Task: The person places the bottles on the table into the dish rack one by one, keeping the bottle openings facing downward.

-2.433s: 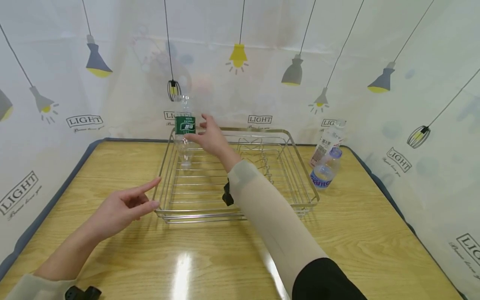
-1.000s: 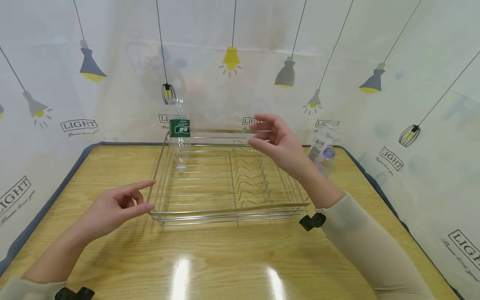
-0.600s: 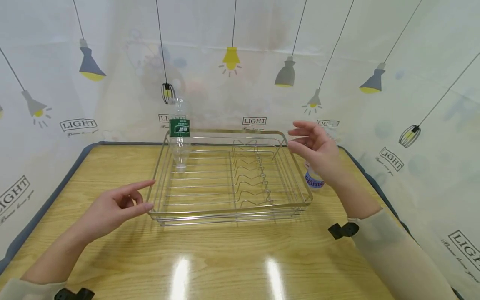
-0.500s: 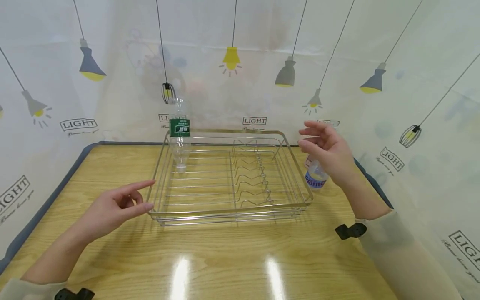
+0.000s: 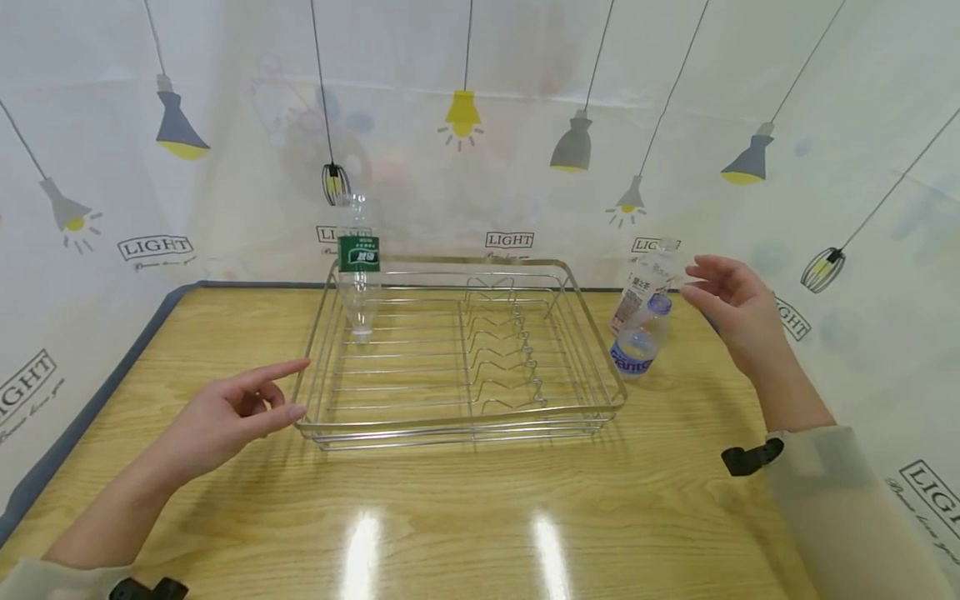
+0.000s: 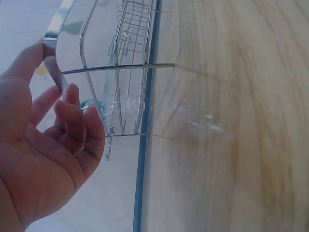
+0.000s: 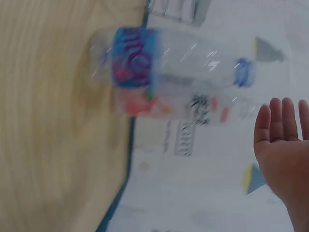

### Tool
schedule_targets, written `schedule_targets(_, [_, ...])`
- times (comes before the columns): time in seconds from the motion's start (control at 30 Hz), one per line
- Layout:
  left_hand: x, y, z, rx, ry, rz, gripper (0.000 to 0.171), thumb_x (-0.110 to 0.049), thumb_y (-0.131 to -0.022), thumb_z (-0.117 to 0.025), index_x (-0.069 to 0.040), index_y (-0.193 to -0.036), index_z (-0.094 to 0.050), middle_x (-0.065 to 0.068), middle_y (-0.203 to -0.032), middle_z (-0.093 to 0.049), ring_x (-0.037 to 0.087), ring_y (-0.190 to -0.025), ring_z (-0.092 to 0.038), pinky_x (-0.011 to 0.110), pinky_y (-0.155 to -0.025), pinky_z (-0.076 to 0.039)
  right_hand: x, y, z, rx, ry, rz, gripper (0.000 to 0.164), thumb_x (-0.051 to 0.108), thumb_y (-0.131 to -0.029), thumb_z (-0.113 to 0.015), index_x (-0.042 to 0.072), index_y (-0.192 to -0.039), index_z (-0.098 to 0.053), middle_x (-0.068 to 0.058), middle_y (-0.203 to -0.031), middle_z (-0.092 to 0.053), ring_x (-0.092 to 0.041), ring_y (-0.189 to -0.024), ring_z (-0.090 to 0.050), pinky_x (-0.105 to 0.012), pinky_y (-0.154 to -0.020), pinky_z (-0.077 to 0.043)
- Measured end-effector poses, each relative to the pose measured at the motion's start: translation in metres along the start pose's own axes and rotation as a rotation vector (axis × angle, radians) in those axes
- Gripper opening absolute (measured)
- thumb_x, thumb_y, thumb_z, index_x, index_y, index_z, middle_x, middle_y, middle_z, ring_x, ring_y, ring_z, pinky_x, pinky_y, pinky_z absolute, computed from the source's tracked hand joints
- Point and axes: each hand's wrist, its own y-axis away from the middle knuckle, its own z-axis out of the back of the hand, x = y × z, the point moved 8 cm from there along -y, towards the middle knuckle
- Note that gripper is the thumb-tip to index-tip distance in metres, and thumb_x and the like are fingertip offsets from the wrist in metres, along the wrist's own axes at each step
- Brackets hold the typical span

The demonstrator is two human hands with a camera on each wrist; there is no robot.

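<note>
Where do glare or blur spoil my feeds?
Head view: two glare streaks on the near tabletop, wire rack fairly crisp; right wrist view: blurry, blue-capped bottle smeared; left wrist view: dim, wood grain soft, left hand clearer.

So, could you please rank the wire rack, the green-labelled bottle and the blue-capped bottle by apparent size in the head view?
1. Wire rack, clearly largest
2. Green-labelled bottle
3. Blue-capped bottle, visibly shorter

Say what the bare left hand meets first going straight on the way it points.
The left side of the silver rectangular metal-wire rack; the left hand already seems to touch its rim, though exact contact is unclear.
</note>
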Motion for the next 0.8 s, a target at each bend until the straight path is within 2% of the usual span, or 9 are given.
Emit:
schedule_targets(0.07, [0.001,0.000,0.000,-0.001,0.005,0.000,0.063,-0.031,-0.107,-0.076,-0.021,-0.165,-0.053,0.002,-0.100,-0.066,0.014,-0.075,-0.053,0.032,-0.059,-0.043,-0.016,0.001,0.009,0.016,0.083,-0.058,0.047,0.012,-0.107,-0.074,0.021,-0.150,-0.060,0.014,-0.133,-0.065,-0.002,-0.119,-0.062,-0.008,-0.095,-0.052])
schedule_targets(0.17, [0.002,0.000,0.000,-0.001,0.007,0.004,0.063,-0.031,-0.107,-0.076,-0.022,-0.165,-0.054,0.002,-0.100,-0.066,0.014,-0.075,-0.053,0.032,-0.059,-0.043,-0.039,0.002,0.016,0.087,0.165,-0.134,0.055,0.016,-0.109,-0.071,0.020,-0.160,-0.051,0.016,-0.138,-0.060,0.000,-0.123,-0.060,-0.008,-0.096,-0.051])
schedule_targets(0.27, [0.003,0.000,0.000,-0.002,0.003,0.012,0.063,-0.032,-0.107,-0.076,-0.024,-0.165,-0.054,0.003,-0.100,-0.066,0.014,-0.075,-0.053,0.032,-0.059,-0.043,-0.059,0.002,0.015,0.185,0.212,-0.182,0.064,0.017,-0.111,-0.067,0.014,-0.169,-0.039,0.015,-0.145,-0.056,0.000,-0.127,-0.058,-0.009,-0.099,-0.049])
schedule_targets(0.37, [0.003,-0.001,0.001,-0.003,-0.003,0.017,0.062,-0.033,-0.107,-0.076,-0.024,-0.165,-0.054,0.003,-0.101,-0.066,0.015,-0.075,-0.052,0.032,-0.059,-0.043,-0.076,0.002,0.012,0.253,0.270,-0.220,0.069,0.022,-0.112,-0.067,0.016,-0.172,-0.034,0.014,-0.150,-0.053,0.001,-0.130,-0.056,-0.009,-0.100,-0.047])
schedule_targets(0.47, [0.003,-0.001,0.001,-0.006,-0.012,0.019,0.063,-0.033,-0.107,-0.076,-0.024,-0.165,-0.054,0.004,-0.101,-0.066,0.015,-0.075,-0.053,0.032,-0.059,-0.043,-0.088,0.002,0.007,0.304,0.290,-0.243,0.071,0.025,-0.112,-0.068,0.018,-0.173,-0.033,0.005,-0.157,-0.048,-0.003,-0.134,-0.053,-0.012,-0.101,-0.048])
schedule_targets(0.6, [0.003,0.000,0.002,-0.010,-0.013,0.022,0.063,-0.034,-0.106,-0.076,-0.023,-0.165,-0.054,0.003,-0.101,-0.066,0.014,-0.076,-0.053,0.031,-0.059,-0.043,-0.098,0.003,-0.002,0.344,0.288,-0.286,0.069,0.023,-0.111,-0.069,0.013,-0.169,-0.034,-0.010,-0.165,-0.042,-0.007,-0.136,-0.052,-0.014,-0.103,-0.048])
schedule_targets(0.7, [0.002,0.001,0.001,-0.007,-0.006,0.023,0.063,-0.033,-0.106,-0.076,-0.022,-0.165,-0.054,0.004,-0.101,-0.066,0.015,-0.076,-0.053,0.032,-0.059,-0.044,-0.105,0.005,-0.007,0.376,0.293,-0.316,0.069,0.024,-0.111,-0.069,0.008,-0.168,-0.032,-0.009,-0.163,-0.043,-0.006,-0.135,-0.052,-0.014,-0.103,-0.046])
schedule_targets(0.8, [0.000,0.001,0.001,-0.003,-0.001,0.022,0.063,-0.033,-0.107,-0.075,-0.021,-0.165,-0.053,0.005,-0.101,-0.066,0.015,-0.075,-0.053,0.032,-0.059,-0.043,-0.112,0.005,-0.009,0.401,0.296,-0.308,0.067,0.023,-0.111,-0.069,0.008,-0.166,-0.034,0.002,-0.156,-0.049,-0.003,-0.134,-0.053,-0.015,-0.103,-0.047])
